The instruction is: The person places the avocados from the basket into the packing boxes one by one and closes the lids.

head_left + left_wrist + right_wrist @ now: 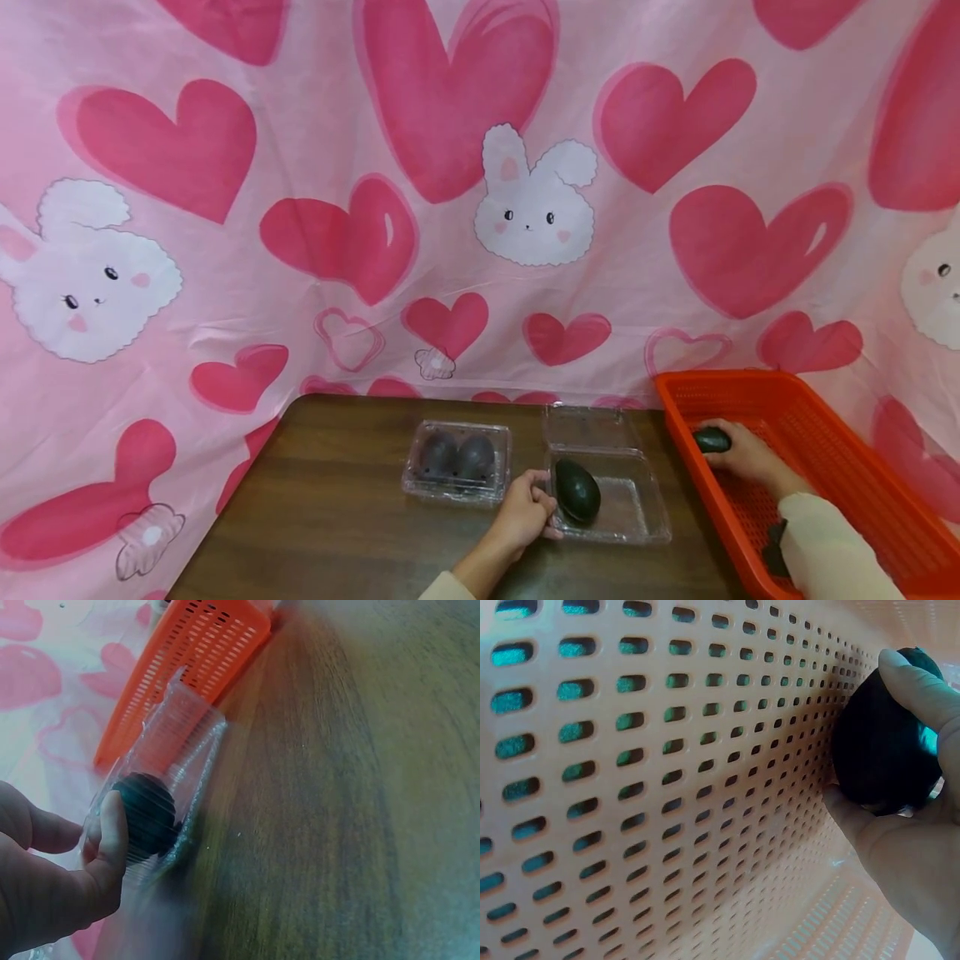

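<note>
My left hand [521, 512] pinches the left side of an open clear plastic clamshell container [637, 504] on the table. One dark green avocado [577, 492] lies in its left half, seen through the plastic in the left wrist view as a dark avocado [150, 814]. Inside the orange basket [862, 450], my right hand [750, 460] grips another avocado [712, 439] near the left wall. The right wrist view has this avocado [881, 742] between thumb and fingers, beside the slotted wall.
Left of the open container stands a closed clear clamshell [457, 492] with two dark avocados inside. Some dark item [775, 554] lies in the basket, partly behind the right sleeve. A pink heart-print cloth [442, 250] hangs behind the wooden table [337, 500].
</note>
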A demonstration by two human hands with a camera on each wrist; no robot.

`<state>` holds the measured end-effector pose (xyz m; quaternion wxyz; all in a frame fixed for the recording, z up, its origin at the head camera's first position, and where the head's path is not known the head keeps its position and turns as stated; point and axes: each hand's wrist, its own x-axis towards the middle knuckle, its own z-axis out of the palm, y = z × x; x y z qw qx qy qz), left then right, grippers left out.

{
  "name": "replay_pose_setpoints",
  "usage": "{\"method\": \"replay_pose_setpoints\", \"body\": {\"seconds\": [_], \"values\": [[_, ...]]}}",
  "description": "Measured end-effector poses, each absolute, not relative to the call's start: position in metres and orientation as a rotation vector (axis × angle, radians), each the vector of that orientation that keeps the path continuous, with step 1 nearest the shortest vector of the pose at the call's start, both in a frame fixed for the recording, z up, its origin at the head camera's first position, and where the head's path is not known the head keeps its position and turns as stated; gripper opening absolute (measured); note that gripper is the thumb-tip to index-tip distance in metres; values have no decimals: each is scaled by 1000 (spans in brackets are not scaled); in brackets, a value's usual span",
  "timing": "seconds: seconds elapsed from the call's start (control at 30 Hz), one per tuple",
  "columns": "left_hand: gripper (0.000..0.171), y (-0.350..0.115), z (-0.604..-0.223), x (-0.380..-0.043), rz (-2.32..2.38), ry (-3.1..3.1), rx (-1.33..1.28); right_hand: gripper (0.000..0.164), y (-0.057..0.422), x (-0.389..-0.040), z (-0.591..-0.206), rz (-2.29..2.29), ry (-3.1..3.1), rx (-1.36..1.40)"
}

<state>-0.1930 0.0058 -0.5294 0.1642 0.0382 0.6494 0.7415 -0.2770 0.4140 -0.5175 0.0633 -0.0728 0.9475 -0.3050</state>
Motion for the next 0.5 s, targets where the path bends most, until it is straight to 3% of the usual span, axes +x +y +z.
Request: {"method": "replay_pose_setpoints", "body": {"seconds": [0.33,0.5], "values": [[43,5,-528,-193,2131,1832,114,56,408,-277,-518,-950,2919,-316],[42,5,-529,-194,2133,1807,118,60,407,-274,-514,-898,2914,-228]]}}
